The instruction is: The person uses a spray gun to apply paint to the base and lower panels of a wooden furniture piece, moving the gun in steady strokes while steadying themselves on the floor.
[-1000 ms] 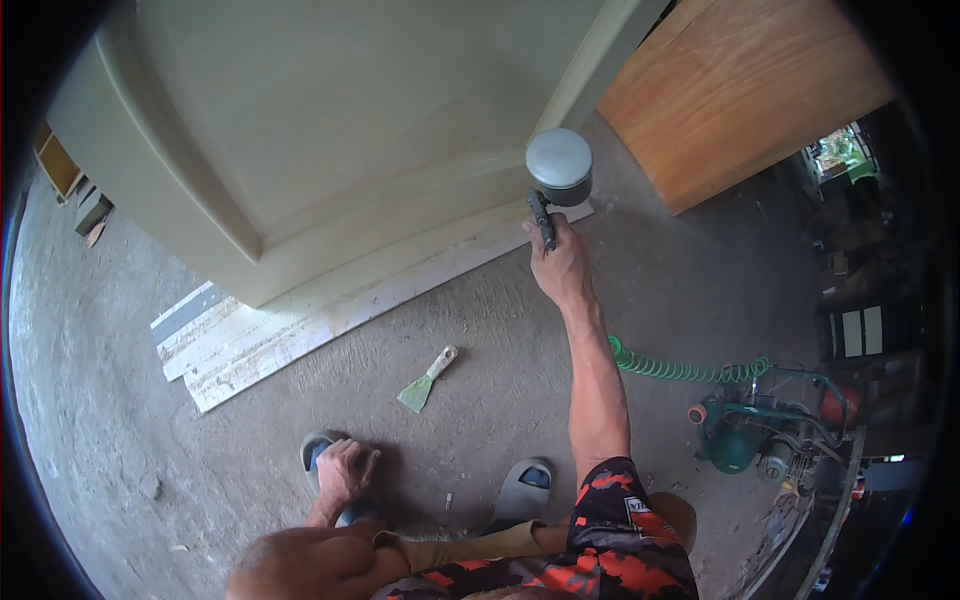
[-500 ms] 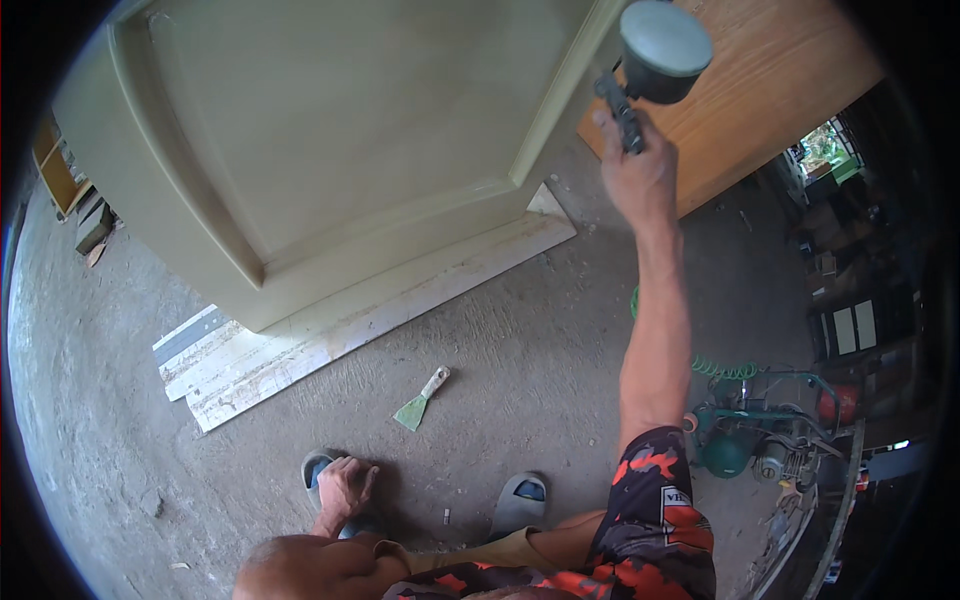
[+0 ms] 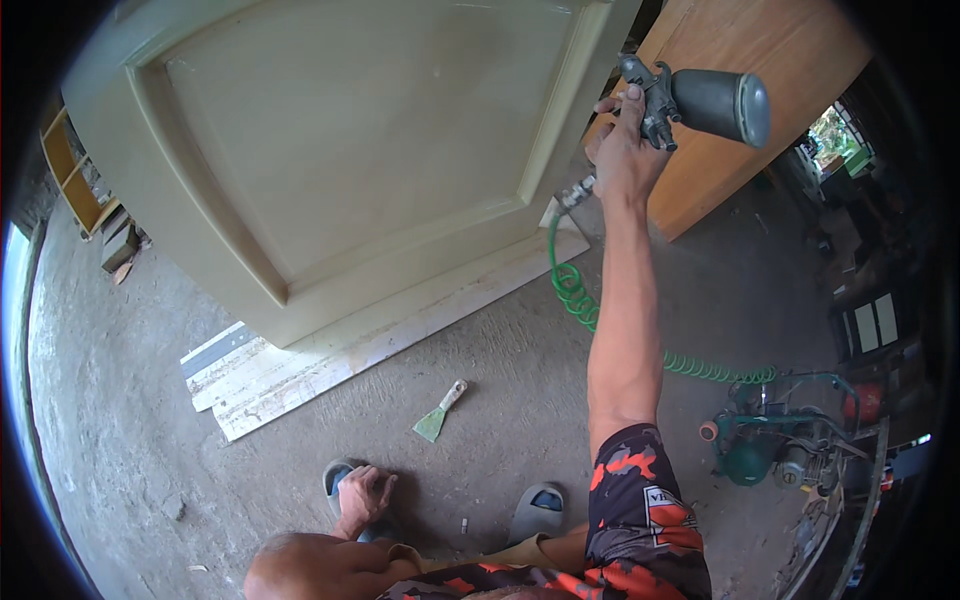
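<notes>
My right hand [image 3: 628,165], arm stretched far forward, is wrapped round the handle of a paint spray gun [image 3: 657,105]. The gun lies tilted on its side, its dark cup [image 3: 712,106] pointing right. From the handle's lower end a coiled green air hose [image 3: 572,285] runs down behind my forearm. Just left of the gun stands a beige panelled door [image 3: 350,150], apart from it. My left hand [image 3: 364,497] hangs low over my left foot, empty, its fingers loosely bent and apart.
The door's lower edge rests on pale boards [image 3: 330,378]. A putty knife [image 3: 440,412] lies on the concrete floor before my feet. An orange-brown wooden panel [image 3: 760,90] stands at the far right. The hose leads toward a green air compressor [image 3: 750,460] on the right.
My right hand has turned the spray gun, so its cup has swung from upright to pointing right. The hose now shows beside my wrist. The whole view has shifted slightly.
</notes>
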`<control>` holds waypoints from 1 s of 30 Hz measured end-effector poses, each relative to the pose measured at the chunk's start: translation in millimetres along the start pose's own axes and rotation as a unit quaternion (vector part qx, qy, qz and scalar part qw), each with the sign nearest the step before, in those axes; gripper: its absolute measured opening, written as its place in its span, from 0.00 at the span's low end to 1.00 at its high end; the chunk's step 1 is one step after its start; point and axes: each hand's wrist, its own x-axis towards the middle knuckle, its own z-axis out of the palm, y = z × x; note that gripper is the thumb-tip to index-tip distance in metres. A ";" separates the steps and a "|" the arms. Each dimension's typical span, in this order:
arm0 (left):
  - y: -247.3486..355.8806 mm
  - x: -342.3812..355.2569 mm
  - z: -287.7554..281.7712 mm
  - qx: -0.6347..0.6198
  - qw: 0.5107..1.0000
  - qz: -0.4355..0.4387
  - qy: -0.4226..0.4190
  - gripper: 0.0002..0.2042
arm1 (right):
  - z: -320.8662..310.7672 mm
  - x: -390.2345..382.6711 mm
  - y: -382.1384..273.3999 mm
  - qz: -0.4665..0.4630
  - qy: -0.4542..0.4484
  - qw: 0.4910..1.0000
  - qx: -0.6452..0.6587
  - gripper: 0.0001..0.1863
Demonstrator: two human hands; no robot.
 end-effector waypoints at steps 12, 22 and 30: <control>1.9 0.4 1.8 0.002 1.000 0.000 -0.006 0.08 | 58.0 -60.0 -4.1 0.051 -0.111 0.979 0.161 0.17; -3.3 -0.2 1.8 -0.003 1.000 0.009 0.001 0.10 | 152.7 -151.5 -24.3 -0.094 -0.250 0.945 0.189 0.19; -6.0 -3.0 -1.3 -0.002 1.000 0.021 -0.004 0.12 | 194.5 -193.5 -60.8 -0.157 -0.347 0.900 0.214 0.15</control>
